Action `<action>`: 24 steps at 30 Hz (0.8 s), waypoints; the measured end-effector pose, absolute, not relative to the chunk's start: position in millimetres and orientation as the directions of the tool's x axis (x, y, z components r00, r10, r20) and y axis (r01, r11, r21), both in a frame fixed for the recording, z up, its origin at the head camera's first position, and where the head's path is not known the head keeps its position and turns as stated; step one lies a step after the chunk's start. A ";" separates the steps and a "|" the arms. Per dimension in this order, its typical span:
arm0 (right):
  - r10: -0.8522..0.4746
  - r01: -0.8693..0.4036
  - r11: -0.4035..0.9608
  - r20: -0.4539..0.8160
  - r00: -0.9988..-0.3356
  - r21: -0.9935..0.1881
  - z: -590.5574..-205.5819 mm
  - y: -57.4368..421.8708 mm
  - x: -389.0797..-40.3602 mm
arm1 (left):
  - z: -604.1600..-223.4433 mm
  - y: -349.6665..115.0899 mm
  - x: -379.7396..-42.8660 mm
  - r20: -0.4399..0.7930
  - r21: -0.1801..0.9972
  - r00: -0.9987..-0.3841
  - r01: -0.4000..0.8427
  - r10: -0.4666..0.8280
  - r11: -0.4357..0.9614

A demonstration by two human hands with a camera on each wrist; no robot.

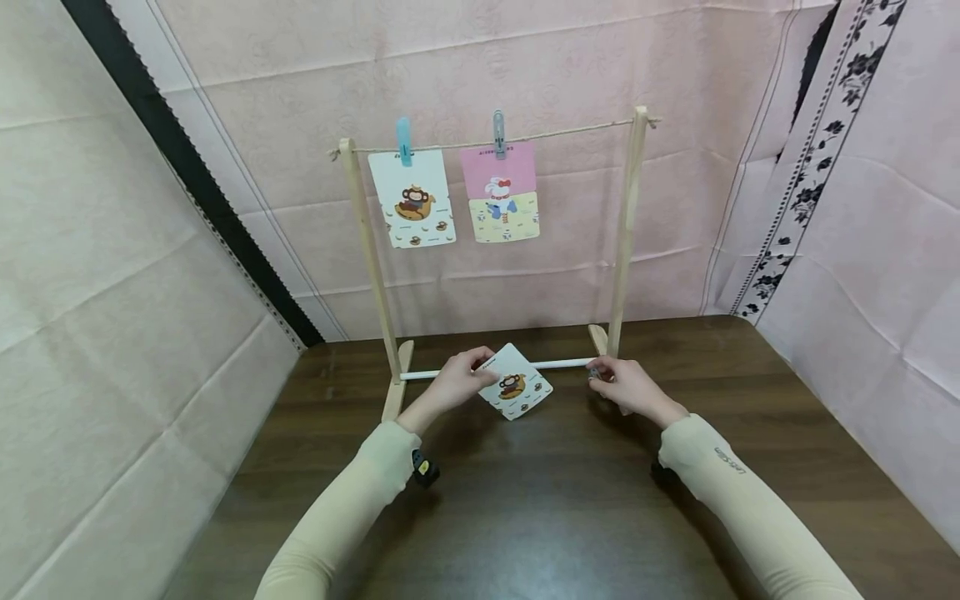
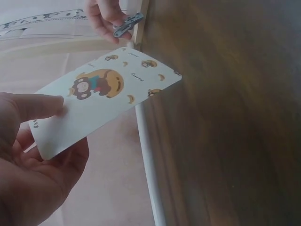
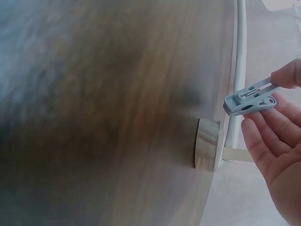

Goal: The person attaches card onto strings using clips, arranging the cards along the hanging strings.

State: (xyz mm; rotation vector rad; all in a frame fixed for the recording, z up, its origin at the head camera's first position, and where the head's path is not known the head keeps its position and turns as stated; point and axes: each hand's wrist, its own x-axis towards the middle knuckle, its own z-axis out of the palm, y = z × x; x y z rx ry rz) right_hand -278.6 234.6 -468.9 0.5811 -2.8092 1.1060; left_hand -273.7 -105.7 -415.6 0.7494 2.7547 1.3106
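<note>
Dark wood table (image 1: 525, 500), pink walls (creased) (image 1: 525, 58), wooden rack (image 1: 626, 233)

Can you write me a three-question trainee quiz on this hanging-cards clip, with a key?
1. True or false: the left hand holds a monkey card.
2. What does the right hand pinch? A) a grey clothespin B) a pencil C) a coin
3. How many cards already hang on the string of the wooden rack?

Key:
1. True; thumb and fingers pinch its corner.
2. A, the grey clothespin.
3. Two: a white monkey card under a blue clothespin and a pink card under a grey one.
</note>
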 end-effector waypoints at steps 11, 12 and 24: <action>-0.329 -0.364 0.661 0.182 -0.927 -0.656 -471.5 241.4 -275.7 | -420.5 -97.3 -272.3 0.201 0.783 -0.883 0.405 0.425 0.471; -0.331 -0.363 0.660 0.180 -0.926 -0.658 -471.4 241.5 -275.2 | -421.4 -96.3 -272.3 0.201 0.785 -0.883 0.404 0.423 0.470; -0.315 -0.388 0.638 0.235 -0.920 -0.665 -470.5 242.7 -273.8 | -433.4 -84.8 -270.6 0.162 0.809 -0.897 0.359 0.412 0.466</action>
